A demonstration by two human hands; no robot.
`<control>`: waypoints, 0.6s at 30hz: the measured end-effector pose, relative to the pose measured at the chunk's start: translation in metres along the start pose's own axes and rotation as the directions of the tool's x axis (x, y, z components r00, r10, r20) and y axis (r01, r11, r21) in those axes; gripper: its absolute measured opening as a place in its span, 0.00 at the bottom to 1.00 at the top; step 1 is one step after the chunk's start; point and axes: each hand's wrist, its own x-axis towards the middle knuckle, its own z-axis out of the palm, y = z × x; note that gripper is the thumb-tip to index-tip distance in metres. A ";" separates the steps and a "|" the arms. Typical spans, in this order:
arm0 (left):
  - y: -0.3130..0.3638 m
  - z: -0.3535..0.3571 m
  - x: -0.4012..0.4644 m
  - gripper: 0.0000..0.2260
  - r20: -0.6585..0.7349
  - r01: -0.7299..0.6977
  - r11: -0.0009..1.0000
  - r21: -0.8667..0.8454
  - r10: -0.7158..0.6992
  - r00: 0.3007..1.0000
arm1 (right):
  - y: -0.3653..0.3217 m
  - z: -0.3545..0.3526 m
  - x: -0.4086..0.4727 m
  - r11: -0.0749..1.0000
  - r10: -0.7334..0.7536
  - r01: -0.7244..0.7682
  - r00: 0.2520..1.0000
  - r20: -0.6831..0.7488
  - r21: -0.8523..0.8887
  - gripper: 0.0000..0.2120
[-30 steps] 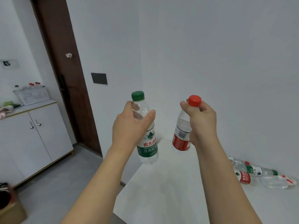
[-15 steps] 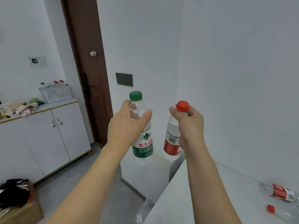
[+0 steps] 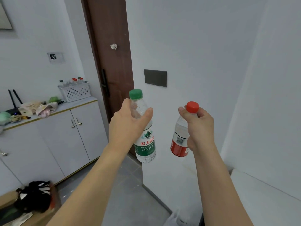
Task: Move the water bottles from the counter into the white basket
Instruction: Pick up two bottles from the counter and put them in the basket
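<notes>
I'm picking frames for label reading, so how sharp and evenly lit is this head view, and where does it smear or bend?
Head view: light is soft and even, with no hard shadows or glare. The green-capped bottle in the left hand has a readable label. The red-capped bottle in the right hand is also sharp. The dark bag at lower left is motion-smeared. The door frame leans from wide-angle distortion. The white basket is small but clear.

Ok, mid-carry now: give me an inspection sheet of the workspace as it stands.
Surface: cabinet top bears the basket; corner of a white counter at lower right.
Job's things: green-capped bottle, red-capped bottle, both held upright in the air; white basket already holds several bottles.
Clutter: crumpled bags, a router beside the basket.
Grippers: left hand grips the green-capped bottle; right hand grips the red-capped one.
Cables: nothing seen.
Surroundings: brown door, cardboard box on the floor.
</notes>
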 end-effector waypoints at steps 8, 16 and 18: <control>-0.106 -0.043 0.114 0.21 0.026 -0.009 0.993 0.114 0.006 1.000 | 0.042 0.151 0.038 0.999 0.004 -0.005 1.000 -0.020 -0.047 0.12; -0.191 -0.089 0.216 0.18 -0.016 -0.009 0.998 0.068 0.010 1.000 | 0.077 0.286 0.071 1.000 -0.002 0.002 1.000 0.014 -0.028 0.09; -0.212 -0.092 0.237 0.19 -0.020 0.007 1.000 0.031 -0.006 1.000 | 0.087 0.312 0.083 0.999 0.006 -0.005 1.000 0.027 -0.034 0.08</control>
